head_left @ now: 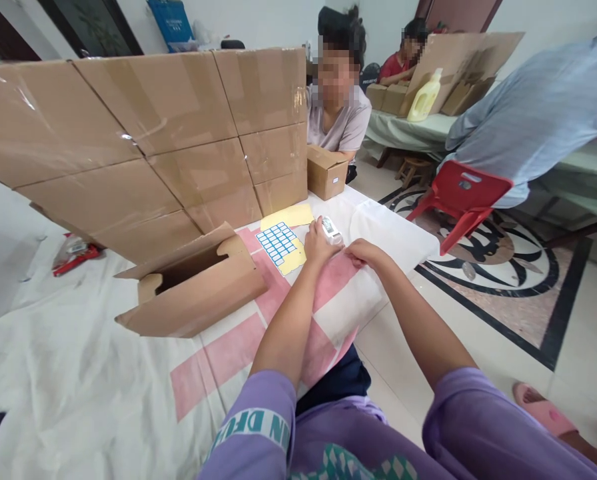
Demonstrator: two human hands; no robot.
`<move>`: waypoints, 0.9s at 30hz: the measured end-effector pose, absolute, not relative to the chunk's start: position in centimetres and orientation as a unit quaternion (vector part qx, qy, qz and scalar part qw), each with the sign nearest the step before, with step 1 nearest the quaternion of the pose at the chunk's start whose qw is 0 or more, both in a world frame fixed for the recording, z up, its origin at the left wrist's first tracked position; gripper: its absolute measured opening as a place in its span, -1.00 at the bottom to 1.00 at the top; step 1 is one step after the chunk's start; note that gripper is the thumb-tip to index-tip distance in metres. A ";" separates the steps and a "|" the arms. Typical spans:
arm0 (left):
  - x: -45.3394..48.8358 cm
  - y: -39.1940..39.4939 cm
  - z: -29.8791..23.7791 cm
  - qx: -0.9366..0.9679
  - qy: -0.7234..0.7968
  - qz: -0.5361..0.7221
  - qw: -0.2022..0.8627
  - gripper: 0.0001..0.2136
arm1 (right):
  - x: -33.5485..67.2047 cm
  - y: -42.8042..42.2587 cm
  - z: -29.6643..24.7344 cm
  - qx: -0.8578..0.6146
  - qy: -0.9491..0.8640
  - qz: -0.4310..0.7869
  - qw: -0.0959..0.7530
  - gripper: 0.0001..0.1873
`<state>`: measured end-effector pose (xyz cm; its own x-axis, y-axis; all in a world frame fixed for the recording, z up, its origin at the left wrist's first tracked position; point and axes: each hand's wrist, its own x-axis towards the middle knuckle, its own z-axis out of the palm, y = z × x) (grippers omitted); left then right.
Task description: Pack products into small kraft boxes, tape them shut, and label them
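The small white plastic gadget [333, 230] is in the left hand [319, 243], near the right end of the worktop [103, 380]. At the far left, a shiny red packet [64, 265] lies on the white cloth with pink blocks [233, 341]. Next come an open brown cardboard box [203, 300], a tall wall of brown boxes [188, 107] behind it, and a yellow sheet with blue-edged white stickers [280, 247]. The right hand [362, 252] is curled up; I can't tell if it pinches anything. Farther right, a red plastic chair [471, 190] stands on the floor [471, 340], which has a big black-and-white flower.
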<state>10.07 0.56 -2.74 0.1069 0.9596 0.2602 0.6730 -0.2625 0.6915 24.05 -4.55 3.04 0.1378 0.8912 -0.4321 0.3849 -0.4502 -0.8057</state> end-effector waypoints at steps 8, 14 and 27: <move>10.0 0.7 -2.7 0.713 0.571 0.343 0.219 0.11 | 24.0 -4.5 1.9 -0.738 -0.465 0.434 0.227 -0.66; 10.1 0.8 -2.7 0.709 0.577 0.337 0.225 0.12 | 23.0 -3.6 0.9 -0.782 -0.471 0.352 0.207 -0.72; 10.1 -1.1 -0.2 0.738 0.450 0.430 0.260 -0.23 | 21.3 -8.9 6.1 -0.669 -0.497 0.428 0.350 -0.75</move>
